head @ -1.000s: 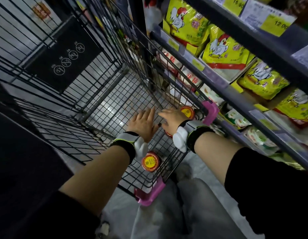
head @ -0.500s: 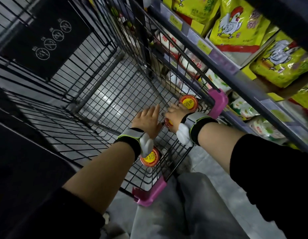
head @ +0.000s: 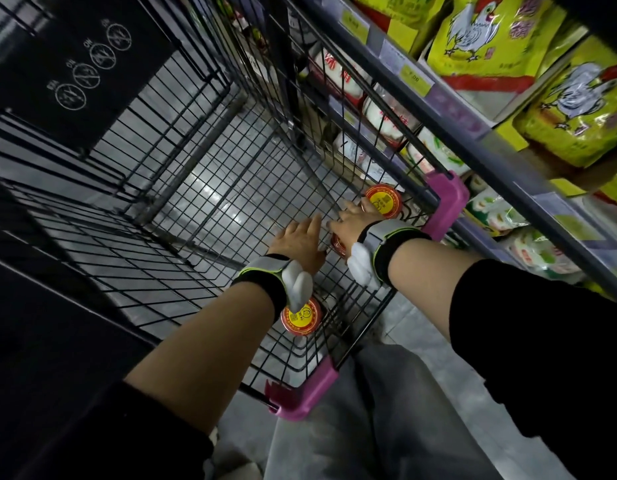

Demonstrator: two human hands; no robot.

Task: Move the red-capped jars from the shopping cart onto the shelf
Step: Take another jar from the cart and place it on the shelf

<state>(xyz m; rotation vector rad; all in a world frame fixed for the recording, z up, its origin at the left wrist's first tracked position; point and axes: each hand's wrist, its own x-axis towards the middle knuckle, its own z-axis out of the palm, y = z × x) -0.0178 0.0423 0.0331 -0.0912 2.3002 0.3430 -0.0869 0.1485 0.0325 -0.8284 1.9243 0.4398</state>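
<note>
Cart basket: black wire-mesh shopping cart (head: 210, 188), coated metal, dull sheen.
Corner guards: pink moulded plastic bumpers (head: 447, 199), smooth, matt.
Jar lids: round red caps with yellow paper-like labels (head: 383, 201), glossy.
Wrist bands: grey and black cloth straps (head: 386, 237), with smooth white plastic units.
Shelf edge: grey metal shelf rail (head: 449, 109), satin, paper price tags.
Shelf bags: yellow plastic packets with rooster print (head: 480, 39), shiny, crinkled.

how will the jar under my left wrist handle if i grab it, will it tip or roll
The red-capped jar looks squat and stands upright, so it probably won't tip. The cart's wire floor may let it wobble. On its side, the round body would likely roll.
</note>
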